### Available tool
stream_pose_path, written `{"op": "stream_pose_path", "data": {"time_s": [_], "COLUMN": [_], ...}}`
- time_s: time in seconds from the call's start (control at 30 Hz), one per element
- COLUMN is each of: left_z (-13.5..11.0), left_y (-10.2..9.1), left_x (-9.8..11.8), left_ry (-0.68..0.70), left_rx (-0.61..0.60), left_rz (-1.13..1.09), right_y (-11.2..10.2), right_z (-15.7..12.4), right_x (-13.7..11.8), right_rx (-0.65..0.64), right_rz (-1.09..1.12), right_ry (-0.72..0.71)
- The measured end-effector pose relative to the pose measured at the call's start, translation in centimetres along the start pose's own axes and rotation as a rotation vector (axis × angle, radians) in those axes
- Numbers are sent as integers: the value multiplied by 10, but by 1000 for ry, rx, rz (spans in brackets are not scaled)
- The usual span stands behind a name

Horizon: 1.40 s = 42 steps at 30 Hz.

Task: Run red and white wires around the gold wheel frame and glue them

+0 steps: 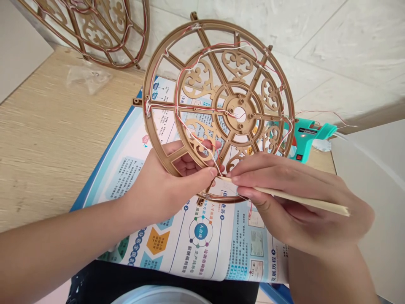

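Observation:
A round bronze-coloured lattice frame (242, 101) with scroll ornaments stands tilted in front of me. Red and white thin wires (209, 151) run along its rings and spokes. My left hand (182, 177) grips the lower left rim, the thumb in front and the fingers behind. Between the fingers of my right hand (284, 190) is a pale wooden stick (303, 202). Its tip touches or nearly touches the wires beside my left thumb at the lower part of the frame. Some of the lower rim is hidden behind my hands.
A printed poster (202, 249) lies under the frame on the wooden table (47, 139). To the right rests a teal glue gun (305, 139). A second lattice frame (104, 33) leans on the tiled wall, near a clear plastic bag (88, 78). A pale rounded rim (161, 293) shows at the bottom.

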<state>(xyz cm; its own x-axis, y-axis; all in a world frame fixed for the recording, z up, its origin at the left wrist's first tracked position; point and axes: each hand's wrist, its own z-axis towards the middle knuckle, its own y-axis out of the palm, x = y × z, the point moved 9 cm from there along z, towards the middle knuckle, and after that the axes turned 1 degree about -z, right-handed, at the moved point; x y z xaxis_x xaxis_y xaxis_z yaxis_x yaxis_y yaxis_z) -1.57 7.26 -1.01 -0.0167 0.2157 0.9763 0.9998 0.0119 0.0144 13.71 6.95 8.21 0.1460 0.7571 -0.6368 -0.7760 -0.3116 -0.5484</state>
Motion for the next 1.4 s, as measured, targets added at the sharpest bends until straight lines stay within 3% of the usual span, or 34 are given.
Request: {"op": "stream_pose_path", "data": {"time_s": [0.33,0.57,0.73,1.03,1.4], "left_z": [-1,-1,0,10,16], "left_y": [6,6,14,24,20], "left_x": [3,0,0,-9,-13], "left_ry": [11,12,-20,-116,-94], "left_rx": [-40,-32,-125,-242,-228], "left_rz": [-78,-71,-26,-133,3], "right_y": [0,6,12,8,15], "right_z": [-1,-2,-2,-1,-1], "right_x": [7,4,3,21,23], "right_rx": [28,-61,-134,-58,-85], "right_rz": [28,-57,-93,20,-64], "right_ry": [55,42,53,135,107]}}
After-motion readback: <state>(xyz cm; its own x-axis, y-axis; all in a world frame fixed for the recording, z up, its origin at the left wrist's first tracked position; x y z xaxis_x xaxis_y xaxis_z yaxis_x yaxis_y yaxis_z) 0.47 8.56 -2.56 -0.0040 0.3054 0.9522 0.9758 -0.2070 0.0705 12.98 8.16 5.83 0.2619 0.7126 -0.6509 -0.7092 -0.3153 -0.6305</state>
